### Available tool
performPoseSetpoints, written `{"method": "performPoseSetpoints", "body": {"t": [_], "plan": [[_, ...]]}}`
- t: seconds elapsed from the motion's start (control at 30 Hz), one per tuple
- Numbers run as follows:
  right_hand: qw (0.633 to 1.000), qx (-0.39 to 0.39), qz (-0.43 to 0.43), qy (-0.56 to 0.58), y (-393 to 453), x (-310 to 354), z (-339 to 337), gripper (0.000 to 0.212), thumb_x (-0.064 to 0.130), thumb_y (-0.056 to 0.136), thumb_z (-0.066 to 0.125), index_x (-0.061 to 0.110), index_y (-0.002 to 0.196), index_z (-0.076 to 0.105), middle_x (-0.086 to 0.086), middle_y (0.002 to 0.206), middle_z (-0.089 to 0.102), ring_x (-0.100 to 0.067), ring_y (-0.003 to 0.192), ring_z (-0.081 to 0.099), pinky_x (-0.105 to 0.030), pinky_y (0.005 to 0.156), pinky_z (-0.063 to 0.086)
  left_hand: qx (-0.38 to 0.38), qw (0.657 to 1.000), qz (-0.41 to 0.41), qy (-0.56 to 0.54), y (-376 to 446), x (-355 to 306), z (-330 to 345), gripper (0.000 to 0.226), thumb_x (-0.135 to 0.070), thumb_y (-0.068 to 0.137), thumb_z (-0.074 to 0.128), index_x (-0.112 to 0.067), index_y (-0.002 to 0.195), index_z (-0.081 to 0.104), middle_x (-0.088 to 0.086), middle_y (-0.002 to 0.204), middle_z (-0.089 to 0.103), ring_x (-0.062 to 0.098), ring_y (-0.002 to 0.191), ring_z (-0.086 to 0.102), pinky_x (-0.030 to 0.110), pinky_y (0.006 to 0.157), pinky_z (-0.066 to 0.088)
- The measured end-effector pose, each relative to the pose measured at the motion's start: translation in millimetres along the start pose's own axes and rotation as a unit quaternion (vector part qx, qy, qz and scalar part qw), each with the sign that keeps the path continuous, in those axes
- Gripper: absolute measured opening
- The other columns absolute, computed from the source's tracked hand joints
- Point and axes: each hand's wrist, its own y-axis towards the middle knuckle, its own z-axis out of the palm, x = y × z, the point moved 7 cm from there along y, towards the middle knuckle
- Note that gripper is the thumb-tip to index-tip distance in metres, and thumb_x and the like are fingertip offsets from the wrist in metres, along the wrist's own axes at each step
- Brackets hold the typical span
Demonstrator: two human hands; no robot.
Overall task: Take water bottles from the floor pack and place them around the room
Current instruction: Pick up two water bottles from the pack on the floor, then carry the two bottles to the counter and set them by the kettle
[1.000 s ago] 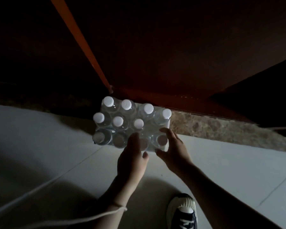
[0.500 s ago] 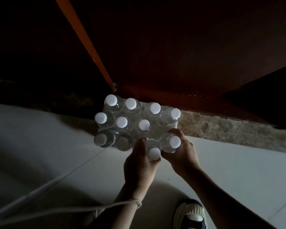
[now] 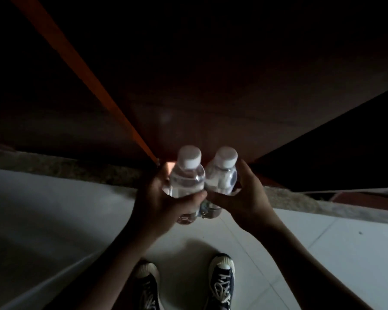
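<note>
Two small clear water bottles with white caps are held side by side in mid-air, upright and touching. My left hand (image 3: 159,204) is wrapped around the left water bottle (image 3: 186,177). My right hand (image 3: 244,198) cups the right water bottle (image 3: 222,175) from the right side. The floor pack is not in view; my hands and the bottles cover the spot where it stood.
A dark reddish wooden door (image 3: 211,97) with an orange edge (image 3: 81,70) rises ahead, above a speckled stone threshold (image 3: 76,168). My two dark sneakers (image 3: 222,280) stand on the pale tiled floor (image 3: 54,209). A thin white cord (image 3: 345,190) runs at right.
Both hands pulled one bottle each out of the pack and lifted them up toward the camera. The pack has dropped out of sight.
</note>
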Motion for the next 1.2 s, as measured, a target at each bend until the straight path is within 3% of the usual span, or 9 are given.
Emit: {"method": "performPoseSetpoints", "body": {"t": [0.07, 0.17, 0.23, 0.33, 0.43, 0.57, 0.73, 0.9, 1.2], "plan": [[0.998, 0.018, -0.040, 0.038, -13, 75, -20, 0.056, 0.015, 0.067, 0.088, 0.020, 0.115, 0.061, -0.005, 0.102, 0.074, -0.022, 0.092, 0.072, -0.046, 0.078, 0.059, 0.004, 0.998, 0.001, -0.061, -7, -71, -23, 0.033, -0.027, 0.065, 0.082, -0.032, 0.092, 0.063, -0.027, 0.088, 0.073, -0.011, 0.084, 0.067, 0.008, 0.071, 0.049], [0.987, 0.045, -0.092, 0.126, -40, 185, -47, 0.057, 0.002, 0.072, 0.078, 0.006, 0.124, 0.055, -0.006, 0.100, 0.073, -0.023, 0.092, 0.071, -0.038, 0.077, 0.057, 0.021, 0.990, -0.015, -0.135, -29, -177, -52, 0.029, 0.000, 0.084, 0.071, -0.025, 0.077, 0.059, -0.003, 0.093, 0.078, 0.006, 0.093, 0.072, 0.037, 0.082, 0.051], [0.977, 0.053, -0.128, 0.162, -64, 255, -66, 0.053, -0.009, 0.075, 0.070, 0.004, 0.124, 0.054, -0.003, 0.095, 0.070, -0.019, 0.089, 0.069, -0.030, 0.077, 0.055, -0.020, 0.982, -0.002, -0.188, -47, -232, -75, 0.013, -0.025, 0.075, 0.078, -0.026, 0.084, 0.069, -0.006, 0.087, 0.078, 0.004, 0.085, 0.073, 0.031, 0.077, 0.055], [0.963, 0.049, -0.179, 0.194, -104, 353, -98, 0.054, -0.010, 0.076, 0.064, 0.006, 0.125, 0.052, 0.001, 0.093, 0.069, -0.013, 0.087, 0.068, -0.025, 0.075, 0.055, -0.009, 0.967, 0.003, -0.256, -75, -311, -107, 0.058, -0.059, 0.061, 0.079, -0.025, 0.108, 0.072, 0.010, 0.107, 0.075, 0.028, 0.104, 0.071, 0.053, 0.093, 0.054], [0.954, 0.012, -0.216, 0.207, -143, 445, -133, 0.052, 0.000, 0.078, 0.069, 0.005, 0.126, 0.050, 0.002, 0.102, 0.068, -0.012, 0.093, 0.067, -0.025, 0.076, 0.054, 0.026, 0.961, 0.054, -0.271, -106, -409, -136, 0.067, -0.054, 0.065, 0.073, -0.016, 0.120, 0.066, 0.016, 0.117, 0.071, 0.036, 0.112, 0.067, 0.058, 0.095, 0.052], [0.939, -0.043, -0.270, 0.211, -200, 541, -166, 0.042, 0.029, 0.075, 0.064, 0.030, 0.116, 0.059, 0.008, 0.104, 0.068, -0.013, 0.097, 0.067, -0.027, 0.077, 0.056, 0.051, 0.956, 0.140, -0.252, -153, -514, -168, 0.035, -0.052, 0.070, 0.066, -0.035, 0.100, 0.072, 0.004, 0.109, 0.074, 0.030, 0.112, 0.067, 0.053, 0.095, 0.051], [0.930, -0.095, -0.263, 0.239, -257, 607, -194, 0.042, 0.032, 0.076, 0.064, 0.032, 0.118, 0.058, 0.004, 0.100, 0.071, -0.017, 0.089, 0.072, -0.030, 0.069, 0.058, 0.121, 0.935, 0.214, -0.257, -197, -605, -191, 0.044, -0.053, 0.075, 0.060, -0.027, 0.109, 0.069, 0.005, 0.109, 0.073, 0.032, 0.111, 0.066, 0.051, 0.092, 0.053], [0.912, -0.165, -0.274, 0.256, -311, 643, -220, 0.047, 0.035, 0.068, 0.073, 0.019, 0.111, 0.061, -0.016, 0.102, 0.067, -0.034, 0.087, 0.068, -0.052, 0.077, 0.058, 0.217, 0.916, 0.234, -0.242, -222, -660, -183, 0.047, -0.052, 0.076, 0.063, -0.017, 0.107, 0.068, 0.005, 0.093, 0.077, 0.023, 0.086, 0.074, 0.040, 0.069, 0.059], [0.845, -0.365, -0.287, 0.264, -447, 619, -306, 0.036, 0.019, 0.069, 0.073, 0.015, 0.103, 0.064, -0.005, 0.081, 0.071, -0.022, 0.071, 0.070, -0.036, 0.063, 0.057, 0.405, 0.852, 0.254, -0.213, -293, -721, -75, 0.061, -0.059, 0.065, 0.062, -0.010, 0.100, 0.068, 0.005, 0.077, 0.071, 0.021, 0.067, 0.068, 0.034, 0.055, 0.054]]}}
